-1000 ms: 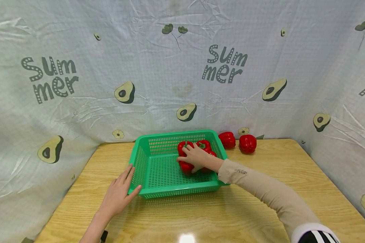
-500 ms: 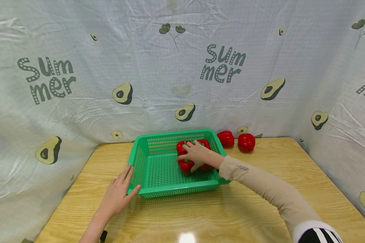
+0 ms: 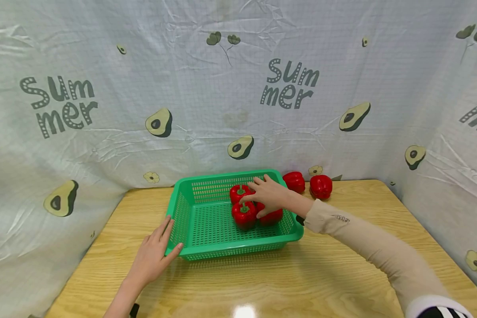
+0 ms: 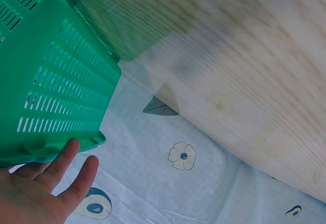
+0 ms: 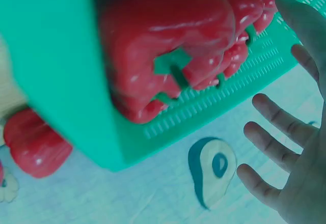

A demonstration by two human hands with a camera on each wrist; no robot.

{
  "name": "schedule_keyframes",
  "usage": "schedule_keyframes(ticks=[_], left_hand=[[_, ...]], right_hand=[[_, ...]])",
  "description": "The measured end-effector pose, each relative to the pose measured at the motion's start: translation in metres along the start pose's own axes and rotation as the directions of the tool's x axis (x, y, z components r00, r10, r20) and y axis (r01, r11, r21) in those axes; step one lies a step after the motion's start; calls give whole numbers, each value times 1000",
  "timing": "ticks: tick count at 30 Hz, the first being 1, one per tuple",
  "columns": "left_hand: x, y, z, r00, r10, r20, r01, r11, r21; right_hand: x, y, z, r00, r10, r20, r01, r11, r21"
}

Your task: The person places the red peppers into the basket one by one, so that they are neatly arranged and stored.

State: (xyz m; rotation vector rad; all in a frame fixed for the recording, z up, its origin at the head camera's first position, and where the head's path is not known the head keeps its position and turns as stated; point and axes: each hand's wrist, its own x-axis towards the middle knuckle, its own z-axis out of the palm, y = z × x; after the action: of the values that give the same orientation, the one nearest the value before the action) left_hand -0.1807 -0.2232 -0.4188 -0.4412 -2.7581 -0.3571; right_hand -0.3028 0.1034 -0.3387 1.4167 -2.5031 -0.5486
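Observation:
A green plastic basket (image 3: 230, 244) stands on the table with several red bell peppers (image 3: 244, 216) grouped at its right side, their green stems upward. My right hand (image 3: 268, 194) hovers over those peppers with fingers spread, holding nothing; it hides part of them in the head view. The right wrist view shows the fingers extended beside a large pepper (image 5: 168, 25). On the basket's left side, my left hand (image 3: 153, 251) rests at the rim, fingers straight. From the left wrist, the fingers (image 4: 63, 165) touch the basket's rim (image 4: 91, 141).
Two more red bell peppers, one close to the basket (image 3: 294, 182) and one farther right (image 3: 321, 187), lie on the wooden table (image 3: 342, 274) behind the basket's right corner. A white printed sheet (image 3: 198, 88) hangs around the table's back and sides.
My right hand has drawn back to the right and risen off the front pepper, uncovering its stem. The left hand stays at the basket's rim.

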Motion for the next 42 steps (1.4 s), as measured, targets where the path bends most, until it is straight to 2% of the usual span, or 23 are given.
schedule_keyframes(ticks=[4, 11, 16, 20, 24, 29, 35, 42], left_hand=[[-1, -1, 0, 1000, 10, -9, -10, 1000, -4], [-1, -3, 0, 1000, 19, -6, -19, 1000, -2], [-1, -3, 1, 1000, 19, -5, -19, 1000, -5], [-1, -3, 1, 1000, 16, -5, -16, 1000, -5], [-1, -3, 1, 1000, 17, -8, -17, 1000, -5], [-1, -4, 2, 1000, 21, -20, -21, 1000, -8], [-1, -3, 1, 1000, 19, -15, -19, 1000, -4], [-1, -2, 0, 1000, 17, -8, -17, 1000, -3]], right_hand=[[-13, 4, 0, 999, 3, -42, -3, 1000, -2], [-36, 9, 11, 992, 19, -127, -8, 997, 82], [-54, 16, 22, 987, 73, -144, -56, 991, 118], [-69, 25, 34, 973, 134, -189, -105, 983, 154], [-83, 37, 51, 937, 198, -288, -138, 967, 215], [-100, 53, 70, 875, 340, -345, -229, 918, 323], [-116, 70, 90, 805, 508, -307, -379, 838, 393], [-124, 88, 109, 738, 635, -227, -495, 739, 456]])
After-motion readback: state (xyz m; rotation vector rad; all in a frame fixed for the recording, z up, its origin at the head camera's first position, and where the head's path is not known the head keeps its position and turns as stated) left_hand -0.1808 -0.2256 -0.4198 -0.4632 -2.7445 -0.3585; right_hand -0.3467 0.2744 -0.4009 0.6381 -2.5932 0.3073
